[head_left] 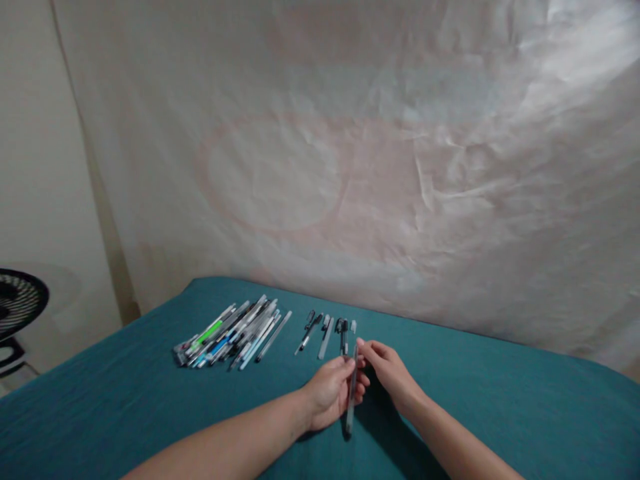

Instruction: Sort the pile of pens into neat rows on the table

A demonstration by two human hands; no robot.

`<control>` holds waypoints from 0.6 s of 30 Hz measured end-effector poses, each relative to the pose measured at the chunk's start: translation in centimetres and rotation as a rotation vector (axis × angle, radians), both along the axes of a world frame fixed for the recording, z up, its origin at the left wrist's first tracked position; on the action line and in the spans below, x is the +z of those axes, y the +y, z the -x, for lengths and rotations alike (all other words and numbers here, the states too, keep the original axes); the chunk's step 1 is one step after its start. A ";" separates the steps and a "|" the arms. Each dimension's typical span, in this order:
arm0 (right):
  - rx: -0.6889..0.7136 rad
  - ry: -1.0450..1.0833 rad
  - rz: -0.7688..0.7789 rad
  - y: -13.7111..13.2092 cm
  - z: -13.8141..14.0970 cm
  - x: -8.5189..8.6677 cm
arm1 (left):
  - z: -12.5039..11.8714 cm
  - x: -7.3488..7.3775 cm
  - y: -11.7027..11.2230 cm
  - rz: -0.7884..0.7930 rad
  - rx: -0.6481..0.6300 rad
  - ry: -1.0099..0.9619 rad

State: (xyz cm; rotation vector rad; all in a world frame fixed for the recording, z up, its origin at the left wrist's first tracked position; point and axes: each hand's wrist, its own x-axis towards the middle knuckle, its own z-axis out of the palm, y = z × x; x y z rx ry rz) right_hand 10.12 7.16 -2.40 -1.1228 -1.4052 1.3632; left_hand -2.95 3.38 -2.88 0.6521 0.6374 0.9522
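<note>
My left hand [334,390] is closed around the barrel of a clear pen [351,407], its lower end pointing toward me. At the pen's upper end, my right hand [387,368] has thumb and forefinger pinched together at the tip. Just beyond my hands lies a small clear cap [353,326]. To its left are a dark pen [344,339] with a cap by its top, a clear pen [325,338] with its cap, and a black-and-clear pen [309,335] beside another cap.
A heap of pens [235,333], some with green or blue parts, lies on the left of the teal-covered table [125,407]. A black fan [20,303] stands at the far left. Behind the table hangs a pale, creased sheet [350,167].
</note>
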 end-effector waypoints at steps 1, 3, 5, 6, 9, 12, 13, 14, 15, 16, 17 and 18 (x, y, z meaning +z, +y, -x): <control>0.002 0.007 0.004 -0.5 -0.1 0.1 | 0.0 0.0 0.0 -0.009 0.000 0.008; -0.001 0.032 -0.009 -1.0 -0.2 0.1 | -0.1 0.1 -0.1 -0.023 0.002 0.031; -0.022 0.060 -0.012 -1.1 -0.4 0.1 | -0.2 0.2 -0.2 -0.043 -0.022 0.052; -0.040 0.081 -0.016 -1.0 -0.5 0.0 | -0.2 0.3 -0.3 -0.055 -0.043 0.064; -0.127 0.203 -0.027 -0.3 -1.1 -0.3 | -0.3 0.6 -0.5 -0.095 -0.115 0.110; -0.238 0.408 0.008 0.8 -2.0 -0.9 | -0.4 0.9 -0.7 -0.126 -0.144 0.146; -0.273 0.465 0.030 1.2 -2.3 -1.1 | -0.4 1.0 -0.7 -0.134 -0.141 0.158; -0.305 0.510 0.049 1.5 -2.6 -1.3 | -0.4 1.0 -0.7 -0.140 -0.129 0.174; -0.334 0.539 0.064 1.8 -2.9 -1.4 | -0.5 0.9 -0.7 -0.144 -0.113 0.195; -0.359 0.556 0.073 2.0 -3.1 -1.5 | -0.5 0.9 -0.7 -0.146 -0.092 0.220; -0.376 0.565 0.077 2.2 -3.2 -1.6 | -0.6 0.8 -0.7 -0.150 -0.071 0.245; -0.387 0.570 0.076 2.2 -3.3 -1.6 | -0.7 0.7 -0.7 -0.154 -0.051 0.268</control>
